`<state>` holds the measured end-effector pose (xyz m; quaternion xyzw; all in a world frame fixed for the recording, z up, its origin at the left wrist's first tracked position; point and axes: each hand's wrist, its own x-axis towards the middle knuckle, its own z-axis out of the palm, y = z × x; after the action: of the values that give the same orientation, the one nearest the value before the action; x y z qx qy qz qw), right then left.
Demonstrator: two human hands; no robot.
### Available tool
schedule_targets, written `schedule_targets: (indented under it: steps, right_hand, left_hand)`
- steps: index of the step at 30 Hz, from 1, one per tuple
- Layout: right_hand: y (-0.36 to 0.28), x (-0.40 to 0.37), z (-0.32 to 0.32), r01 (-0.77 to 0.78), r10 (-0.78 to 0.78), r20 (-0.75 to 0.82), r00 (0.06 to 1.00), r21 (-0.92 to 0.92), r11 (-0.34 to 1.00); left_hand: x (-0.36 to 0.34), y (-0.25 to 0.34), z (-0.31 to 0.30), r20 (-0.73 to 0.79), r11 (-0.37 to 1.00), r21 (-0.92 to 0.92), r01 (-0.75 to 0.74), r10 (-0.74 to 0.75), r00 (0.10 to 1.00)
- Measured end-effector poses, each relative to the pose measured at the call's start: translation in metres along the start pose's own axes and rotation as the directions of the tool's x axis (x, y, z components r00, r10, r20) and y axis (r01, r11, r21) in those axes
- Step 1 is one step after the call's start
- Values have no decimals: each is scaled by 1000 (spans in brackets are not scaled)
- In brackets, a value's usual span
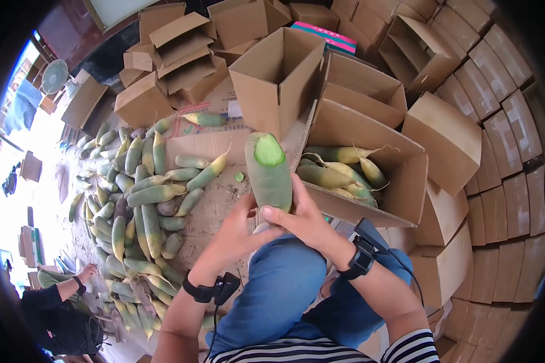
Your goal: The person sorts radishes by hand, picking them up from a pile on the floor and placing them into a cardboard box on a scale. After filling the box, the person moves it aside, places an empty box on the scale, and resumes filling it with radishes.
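Note:
A large green radish (270,184) with a bright green cut face near its top stands out above my knees. Around its lower end are both hands: my left hand (239,233) on the left side, my right hand (298,215) on the right with its thumb across the radish. A small green slice (239,176) lies on the floor to the left of it. Several green and yellow radishes (345,175) rest inside the open cardboard box (415,181) at my right.
A broad pile of radishes (154,193) covers the floor at left. Open cardboard boxes (257,91) stand ahead, and stacked boxes (505,145) form a wall at right. Another person (60,314) is at the lower left, one hand by the pile.

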<state>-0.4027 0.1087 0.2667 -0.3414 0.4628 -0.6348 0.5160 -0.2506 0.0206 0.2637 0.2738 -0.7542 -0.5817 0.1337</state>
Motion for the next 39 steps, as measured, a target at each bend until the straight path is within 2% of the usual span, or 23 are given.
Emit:
schedule_targets:
  steps: [4, 6, 7, 9, 10, 11, 12, 16, 18, 19, 21, 22, 24, 25, 27, 28, 30, 32, 34, 35, 37, 38, 39]
  right_hand:
    - [13, 6, -3, 36, -30, 38, 999, -161, 986]
    - [14, 4, -2, 102, -82, 64, 995, -428, 898]
    - [14, 2, -2, 100, -68, 92, 993, -418, 903]
    - [15, -4, -8, 160, -163, 66, 984, -725, 670]
    - [10, -5, -7, 179, -157, 97, 983, -717, 674]
    - [0, -8, -5, 38, 26, 80, 996, -705, 708]
    - [-7, -9, -5, -108, 209, 61, 976, -696, 710]
    - [-7, -8, -4, -83, 218, 99, 971, -715, 694]
    - [-2, -9, -3, -86, 199, 85, 976, -691, 717]
    - [-2, -8, -3, -94, 221, 94, 971, -696, 712]
    - [3, -7, -4, -103, 240, 103, 965, -695, 712]
    - [4, -6, -4, -115, 248, 95, 964, -691, 714]
    - [6, -4, -4, -115, 275, 114, 955, -710, 694]
    - [10, -4, -5, -124, 272, 111, 956, -687, 716]
    - [11, -4, -6, -151, 293, 107, 950, -665, 732]
    - [10, -3, -6, -144, 301, 122, 946, -672, 726]
    - [9, -4, -7, -206, 340, 77, 937, -666, 717]
    - [9, -6, -8, -184, 338, 97, 936, -684, 706]
    - [3, -10, -2, -102, 227, 58, 972, -768, 632]
    - [-2, -14, 3, -64, 186, 70, 980, -773, 631]
    - [-15, -31, 28, -53, 154, 58, 986, -772, 633]
    - [-23, -42, 42, -48, 113, 32, 993, -768, 639]
    - [-33, -53, 55, 72, 77, 133, 988, -844, 531]
  left_hand:
    - [6, -6, 9, -135, 996, -89, -8, -4, 991]
    - [0, -37, 13, -231, 983, -147, -112, 76, 970]
    - [-8, -51, 10, -257, 985, -144, -98, 59, 965]
    - [-30, -81, -6, -294, 931, -364, 32, -147, 944]
    - [-45, -102, -15, -347, 905, -422, 54, -216, 913]
    - [-63, -122, -25, -393, 875, -479, 61, -276, 877]
    - [-83, -133, -34, -484, 861, -502, 79, -356, 800]
    - [-193, -209, -77, -705, 782, -596, 183, -619, 347]
    - [-262, -245, -89, -764, 780, -624, 57, -623, 166]
    - [-300, -273, -94, -782, 785, -619, 12, -618, 85]
    - [-372, -305, -97, -746, 739, -661, 130, -628, -220]
    - [-404, -316, -94, -738, 734, -668, 124, -632, -238]
    - [-455, -332, -85, -660, 711, -703, 30, -635, -402]
    - [-481, -348, -82, -649, 707, -707, 20, -637, -416]
    - [-518, -375, -73, -567, 683, -705, -189, -704, -428]
    - [-525, -367, -68, -554, 679, -706, -201, -707, -440]
    - [-531, -342, -64, -536, 604, -782, -156, -779, -326]
    - [-535, -352, -65, -476, 585, -763, -276, -797, -373]
    - [-540, -376, -69, -495, 594, -669, -445, -804, -329]
    - [-540, -379, -71, -484, 592, -667, -453, -806, -340]
    - [-540, -386, -77, -556, 602, -675, -425, -795, -244]
    - [-545, -390, -80, -551, 600, -675, -429, -797, -248]
    - [-552, -395, -85, -582, 585, -688, -429, -798, -155]
